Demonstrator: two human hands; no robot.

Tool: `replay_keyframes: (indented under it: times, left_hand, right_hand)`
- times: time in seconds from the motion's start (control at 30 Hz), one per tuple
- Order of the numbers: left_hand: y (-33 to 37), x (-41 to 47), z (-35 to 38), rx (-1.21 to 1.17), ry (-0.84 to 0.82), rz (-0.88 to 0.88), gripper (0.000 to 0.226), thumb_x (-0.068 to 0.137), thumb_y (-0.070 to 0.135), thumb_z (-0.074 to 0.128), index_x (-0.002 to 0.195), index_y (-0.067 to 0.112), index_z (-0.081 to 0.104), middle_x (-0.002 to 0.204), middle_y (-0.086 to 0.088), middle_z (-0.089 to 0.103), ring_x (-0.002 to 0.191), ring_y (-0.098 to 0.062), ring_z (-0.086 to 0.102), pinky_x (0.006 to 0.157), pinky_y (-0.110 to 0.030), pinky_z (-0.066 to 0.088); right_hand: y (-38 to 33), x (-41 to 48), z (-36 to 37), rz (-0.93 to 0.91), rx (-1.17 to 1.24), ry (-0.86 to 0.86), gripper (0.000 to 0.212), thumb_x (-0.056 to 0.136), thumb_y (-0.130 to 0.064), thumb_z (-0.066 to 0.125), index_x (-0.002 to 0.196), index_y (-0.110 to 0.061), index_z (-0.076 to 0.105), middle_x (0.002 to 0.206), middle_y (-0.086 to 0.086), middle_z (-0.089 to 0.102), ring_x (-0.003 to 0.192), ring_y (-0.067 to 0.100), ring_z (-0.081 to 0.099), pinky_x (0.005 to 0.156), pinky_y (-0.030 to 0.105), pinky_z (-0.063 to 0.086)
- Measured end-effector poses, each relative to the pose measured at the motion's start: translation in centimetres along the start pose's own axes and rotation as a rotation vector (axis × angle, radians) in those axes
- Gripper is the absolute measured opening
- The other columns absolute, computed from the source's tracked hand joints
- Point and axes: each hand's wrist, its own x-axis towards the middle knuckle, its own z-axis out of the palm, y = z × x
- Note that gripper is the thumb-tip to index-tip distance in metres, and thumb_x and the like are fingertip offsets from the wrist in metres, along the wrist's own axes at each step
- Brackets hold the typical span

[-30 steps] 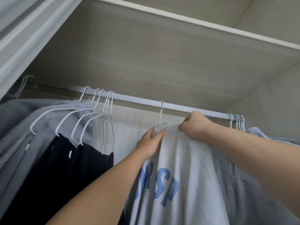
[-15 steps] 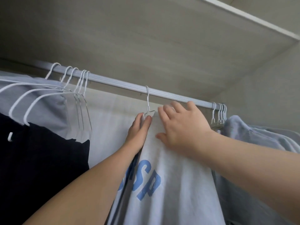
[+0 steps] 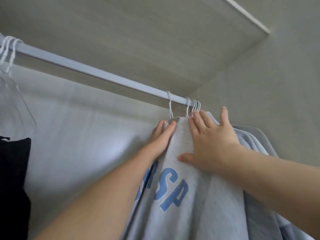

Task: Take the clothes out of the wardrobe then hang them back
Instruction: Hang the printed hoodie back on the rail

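The grey sweatshirt (image 3: 181,213) with blue letters hangs on a white wire hanger (image 3: 170,108) hooked over the wardrobe rail (image 3: 103,73) near its right end, just beside a tight bunch of other hooks (image 3: 195,105). The step in hand looks like settling this garment in against the pale clothes (image 3: 256,146) already hung at that end.

The right hand (image 3: 211,142) lies flat on the sweatshirt's shoulder, its grip spread wide and closed on nothing. The left hand (image 3: 161,139) reaches up along the left side of the neck, fingers straight and close together, pressing on the cloth beside the hanger's wire.

To do it well, the person should probably check that the hook sits fully over the rail, then smooth both shoulders evenly so the neck stays centred on the wire. Pushing on the cloth alone may drag it off one arm of the hanger. More hangers (image 3: 7,49) and a black garment (image 3: 13,170) are at the rail's left end.
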Motion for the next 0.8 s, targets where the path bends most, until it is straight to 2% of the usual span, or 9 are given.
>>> replay_keyframes:
  times: [0.07, 0.13, 0.3, 0.47, 0.6, 0.67, 0.73, 0.8]
  left_hand:
    - [0.0, 0.4, 2.1, 0.035, -0.021, -0.01, 0.068, 0.066, 0.098, 0.033, 0.101, 0.043, 0.05, 0.126, 0.012, 0.057, 0.112, -0.015, 0.057, 0.102, -0.044, 0.044]
    - [-0.5, 1.5, 4.1, 0.034, -0.014, 0.007, 0.08, 0.057, 0.105, 0.027, 0.106, 0.047, 0.051, 0.127, 0.009, 0.059, 0.114, -0.016, 0.059, 0.103, -0.047, 0.045]
    - [-1.8, 3.2, 7.0, -0.028, -0.028, 0.019, 0.083, 0.057, 0.104, 0.034, 0.121, 0.053, 0.048, 0.13, 0.006, 0.06, 0.119, -0.018, 0.058, 0.106, -0.048, 0.044]
    - [-2.0, 3.4, 7.0, -0.032, -0.045, 0.035, 0.062, 0.068, 0.094, 0.04, 0.114, 0.054, 0.051, 0.126, 0.006, 0.06, 0.116, -0.018, 0.06, 0.104, -0.049, 0.046]
    - [-1.4, 3.0, 5.5, 0.081, -0.104, -0.005, 0.071, 0.057, 0.103, 0.04, 0.114, 0.06, 0.05, 0.133, 0.012, 0.058, 0.121, -0.017, 0.057, 0.106, -0.049, 0.044]
    - [-0.8, 2.4, 4.0, 0.169, -0.138, -0.013, 0.086, 0.055, 0.105, 0.04, 0.128, 0.061, 0.045, 0.146, 0.016, 0.049, 0.135, -0.015, 0.048, 0.114, -0.048, 0.036]
    - [0.2, 0.8, 2.2, 0.314, -0.19, -0.06, 0.098, 0.06, 0.104, 0.031, 0.147, 0.059, 0.027, 0.16, 0.02, 0.03, 0.148, -0.012, 0.029, 0.122, -0.047, 0.022]
    - [1.4, -1.3, 0.2, 0.606, -0.233, -0.091, 0.093, 0.07, 0.099, 0.019, 0.153, 0.056, 0.011, 0.165, 0.02, 0.014, 0.154, -0.016, 0.011, 0.123, -0.053, 0.008]
  right_hand:
    - [1.0, 0.1, 1.8, 0.02, -0.02, -0.003, 0.106, 0.083, -0.084, 0.011, 0.154, -0.008, -0.014, 0.163, 0.011, -0.016, 0.151, 0.024, -0.015, 0.11, 0.07, -0.007]
    - [1.8, 0.0, 3.3, 0.036, -0.036, 0.014, 0.106, 0.083, -0.083, 0.011, 0.154, -0.008, -0.013, 0.164, 0.01, -0.015, 0.151, 0.024, -0.014, 0.11, 0.07, -0.005]
    - [2.0, 0.2, 5.0, 0.051, -0.04, 0.062, 0.102, 0.087, -0.079, 0.011, 0.153, -0.006, -0.013, 0.163, 0.01, -0.015, 0.151, 0.024, -0.013, 0.11, 0.071, 0.005]
    - [2.0, 0.2, 5.6, 0.057, -0.043, 0.106, 0.099, 0.089, -0.076, 0.011, 0.153, -0.004, -0.013, 0.164, 0.011, -0.013, 0.151, 0.025, -0.011, 0.111, 0.068, 0.009]
    - [1.9, 0.2, 5.4, 0.06, 0.005, 0.101, 0.097, 0.09, -0.074, 0.011, 0.154, -0.005, -0.01, 0.164, 0.012, -0.013, 0.151, 0.025, -0.011, 0.111, 0.066, 0.011]
    - [1.9, 0.0, 5.0, 0.058, 0.046, 0.086, 0.095, 0.091, -0.073, 0.013, 0.154, -0.004, -0.008, 0.164, 0.012, -0.012, 0.151, 0.025, -0.011, 0.111, 0.065, 0.013]
    - [2.1, -0.2, 4.5, 0.048, 0.093, 0.071, 0.094, 0.091, -0.072, 0.017, 0.155, -0.005, -0.004, 0.164, 0.01, -0.008, 0.151, 0.026, -0.01, 0.112, 0.064, 0.016]
    - [2.1, -0.2, 3.3, 0.034, 0.162, 0.046, 0.094, 0.09, -0.073, 0.023, 0.155, -0.008, 0.004, 0.164, 0.008, 0.001, 0.151, 0.025, -0.004, 0.111, 0.063, 0.018]
